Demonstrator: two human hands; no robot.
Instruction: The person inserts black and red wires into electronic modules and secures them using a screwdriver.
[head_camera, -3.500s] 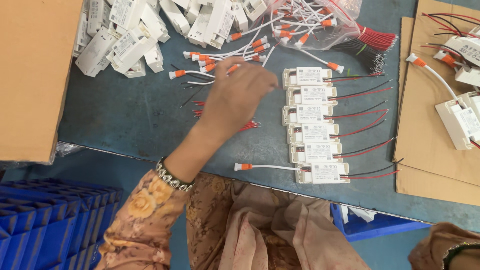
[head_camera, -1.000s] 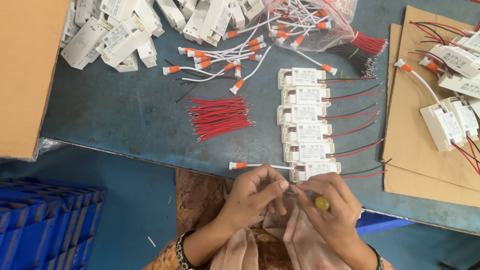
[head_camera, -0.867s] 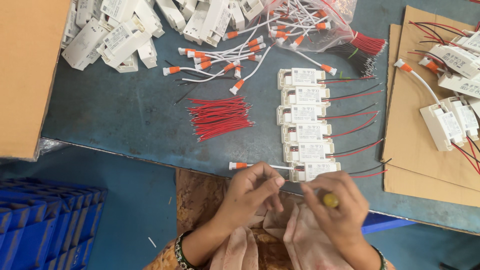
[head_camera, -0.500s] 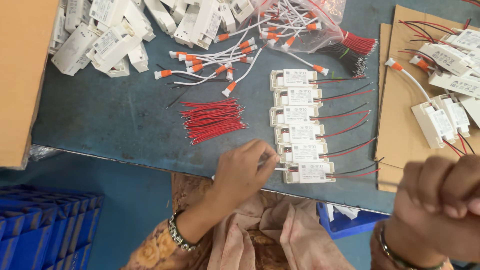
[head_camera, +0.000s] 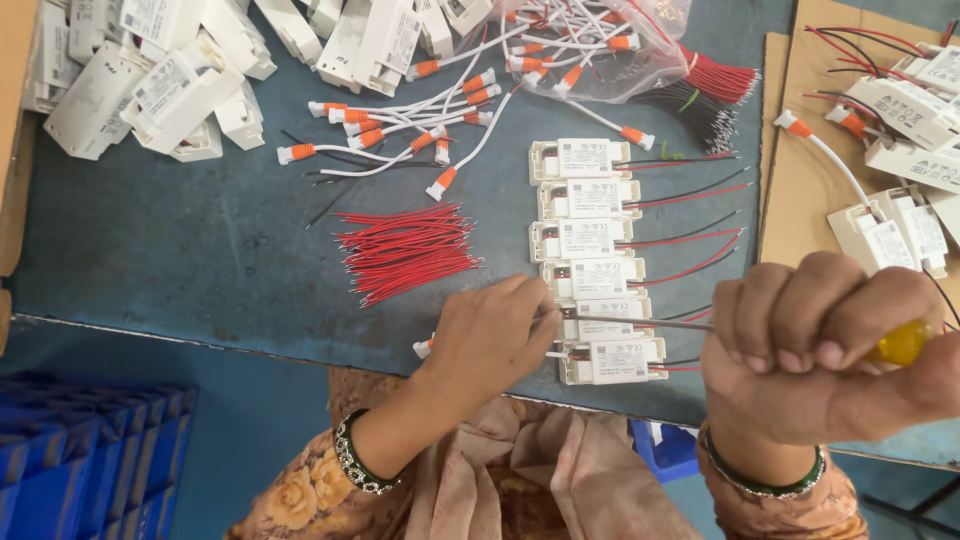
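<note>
My right hand (head_camera: 820, 350) is clenched around a yellow-handled screwdriver (head_camera: 900, 343). Its thin metal shaft (head_camera: 640, 322) runs left to the lower units in a column of several small white driver boxes (head_camera: 590, 230). My left hand (head_camera: 490, 335) rests on the blue table, fingers pinching at the left end of the lowest boxes (head_camera: 615, 360), where a white wire with an orange tip (head_camera: 425, 347) pokes out. A loose bundle of short red wires (head_camera: 405, 250) lies just above my left hand.
White wires with orange caps (head_camera: 410, 125) and a heap of white boxes (head_camera: 150, 80) lie at the back left. A plastic bag of wires (head_camera: 610, 40) sits at the back. Cardboard sheet (head_camera: 800, 200) with wired boxes lies right. Blue crates (head_camera: 80, 470) stand below left.
My right hand rose toward the camera with the screwdriver, its shaft now reaching the lower boxes. My left hand moved up from my lap to the lowest boxes.
</note>
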